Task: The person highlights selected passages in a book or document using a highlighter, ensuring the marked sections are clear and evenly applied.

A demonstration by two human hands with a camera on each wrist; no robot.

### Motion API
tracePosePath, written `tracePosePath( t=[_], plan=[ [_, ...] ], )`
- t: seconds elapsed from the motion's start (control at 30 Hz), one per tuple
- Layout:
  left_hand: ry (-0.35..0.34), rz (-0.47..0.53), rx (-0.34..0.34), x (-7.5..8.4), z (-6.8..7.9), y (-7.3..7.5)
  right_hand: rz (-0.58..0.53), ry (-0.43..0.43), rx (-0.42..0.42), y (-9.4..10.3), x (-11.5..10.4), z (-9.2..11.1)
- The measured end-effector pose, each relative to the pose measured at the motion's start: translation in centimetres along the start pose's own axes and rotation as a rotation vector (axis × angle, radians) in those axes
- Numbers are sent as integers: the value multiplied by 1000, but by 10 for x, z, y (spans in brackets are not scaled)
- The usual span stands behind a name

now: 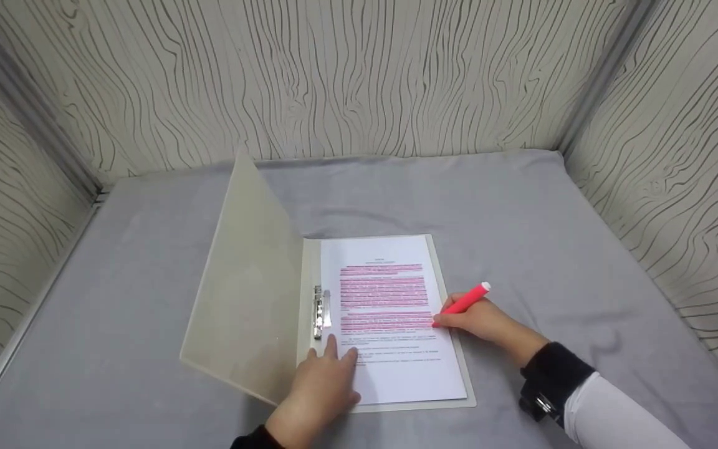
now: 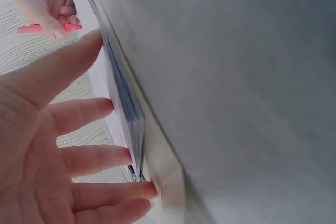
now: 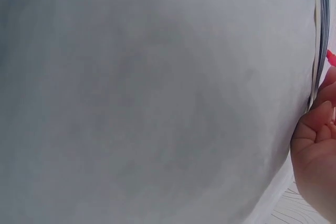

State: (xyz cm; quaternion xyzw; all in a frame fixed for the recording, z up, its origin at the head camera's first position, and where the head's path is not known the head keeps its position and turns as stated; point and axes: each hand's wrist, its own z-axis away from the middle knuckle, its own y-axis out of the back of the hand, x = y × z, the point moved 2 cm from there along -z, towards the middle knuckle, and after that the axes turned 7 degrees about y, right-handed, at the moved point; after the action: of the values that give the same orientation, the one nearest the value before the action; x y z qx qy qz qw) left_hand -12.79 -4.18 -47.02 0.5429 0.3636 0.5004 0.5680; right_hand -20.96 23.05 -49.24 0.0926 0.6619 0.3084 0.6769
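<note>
A printed sheet [image 1: 409, 380] lies on top of a stack of paper in an open binder [image 1: 244, 293], whose cover stands up on the left. Pink highlighting covers the upper paragraphs; the lower lines are plain. My right hand [image 1: 483, 319] grips a pink highlighter [image 1: 468, 299], its tip at the right end of a highlighted line. With fingers spread, my left hand [image 1: 325, 380] rests on the lower left of the page, below the metal clip [image 1: 318, 312]. In the left wrist view its fingertips touch the paper stack [image 2: 131, 114] near its edge.
Grey cloth [image 1: 521, 218] covers the table beneath the binder. Wood-grain patterned panels [image 1: 346, 81] rise at the back and both sides. The upright cover stands just left of my left hand.
</note>
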Motion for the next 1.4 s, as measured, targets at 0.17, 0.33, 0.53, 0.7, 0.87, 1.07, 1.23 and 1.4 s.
tracePosePath(
  t=[0.17, 0.33, 0.53, 0.7, 0.87, 1.07, 1.23, 1.4],
  plan=[
    [0, -3, 3, -1, 0, -1, -9, -14, 6, -1, -1, 0],
    [-2, -6, 13, -3, 1, -1, -22, -24, 0, -2, -2, 1],
    [11, 6, -15, -3, 2, 0, -100, -72, 3, -1, -1, 1],
    [15, 14, -12, -4, 2, 1, -159, -80, 63, -1, -4, 1],
    [22, 30, -20, -5, 2, 2, -195, -10, 52, -7, -18, -2],
    [30, 49, -44, -4, 1, 2, -235, 14, -83, -27, -42, -8],
    [30, 42, -41, -2, 0, 2, -202, 5, -150, -47, -60, -16],
    [25, 18, -22, 0, -1, 1, -151, -2, -171, -67, -70, -25]
  ],
)
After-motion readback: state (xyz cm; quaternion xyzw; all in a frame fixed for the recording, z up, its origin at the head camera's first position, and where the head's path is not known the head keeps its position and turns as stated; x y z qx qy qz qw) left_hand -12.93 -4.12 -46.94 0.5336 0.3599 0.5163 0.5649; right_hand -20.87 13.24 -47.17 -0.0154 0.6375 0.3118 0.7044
